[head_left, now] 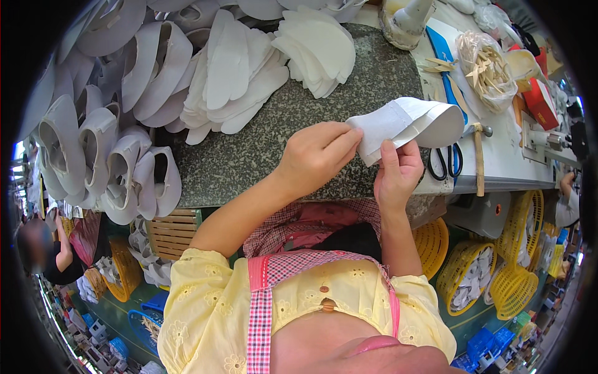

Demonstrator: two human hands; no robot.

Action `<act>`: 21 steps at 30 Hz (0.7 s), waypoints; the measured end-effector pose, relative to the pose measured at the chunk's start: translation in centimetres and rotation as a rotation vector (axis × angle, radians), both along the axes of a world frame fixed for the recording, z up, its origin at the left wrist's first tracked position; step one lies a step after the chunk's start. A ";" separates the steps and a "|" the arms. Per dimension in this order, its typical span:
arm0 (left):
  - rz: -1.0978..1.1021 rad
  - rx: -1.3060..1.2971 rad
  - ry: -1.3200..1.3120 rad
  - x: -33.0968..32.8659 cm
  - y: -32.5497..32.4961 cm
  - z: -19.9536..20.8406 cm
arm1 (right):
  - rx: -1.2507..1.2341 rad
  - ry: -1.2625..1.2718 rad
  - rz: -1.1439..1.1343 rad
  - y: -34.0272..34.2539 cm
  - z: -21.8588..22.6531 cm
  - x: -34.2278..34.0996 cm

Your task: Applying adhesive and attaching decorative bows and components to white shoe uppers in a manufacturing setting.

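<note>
Holding a curved white shoe piece (405,124) between both hands, a person in a yellow top and red checked apron works at a speckled stone slab (261,149). The left hand (317,153) pinches the near end of the piece, fingers closed over its edge from above. The right hand (397,171) grips it from below, thumb pressed upright against the white face and the other fingers curled behind. The piece is lifted just above the slab's right edge, bent into an open loop, its far end reaching toward the white bench (504,156) beside the slab.

Black-handled scissors (445,161) lie on that bench just right of the right hand, with a wooden-handled hammer (478,156) beside them. Farther back sit a blue tool (445,62) and a clear bag of pale sticks (486,65), perhaps wooden pegs, though the view is too small to tell. A red box (541,103) rests near the bench's right rim.

Flat white cut-outs are stacked in two fans on the slab's far side, one pile (237,71) toward the left and another (321,47) at the middle. Rows of finished white uppers (106,149) stand crowded along the slab's left side, well apart from the hands.

Below the bench, yellow baskets (479,274) hold more white pieces. Another person's arm (62,240) shows at the far left edge
</note>
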State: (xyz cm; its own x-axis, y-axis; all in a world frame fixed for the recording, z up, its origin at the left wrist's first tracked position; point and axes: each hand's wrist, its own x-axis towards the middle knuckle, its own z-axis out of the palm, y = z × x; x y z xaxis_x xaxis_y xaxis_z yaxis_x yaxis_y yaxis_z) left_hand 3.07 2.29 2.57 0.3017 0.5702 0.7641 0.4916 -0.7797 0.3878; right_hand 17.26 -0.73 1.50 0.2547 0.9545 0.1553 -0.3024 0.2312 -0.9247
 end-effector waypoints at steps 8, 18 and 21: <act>-0.111 -0.091 0.186 -0.7 1.5 1.1 | 0.085 -0.237 -0.012 -0.1 0.0 -0.3; -0.638 -1.380 -0.714 -1.2 -4.6 -0.9 | 0.033 0.001 0.007 1.8 -0.3 1.2; -0.581 -1.392 -1.010 -1.2 -3.0 -1.3 | -0.087 0.234 0.038 2.1 0.8 0.6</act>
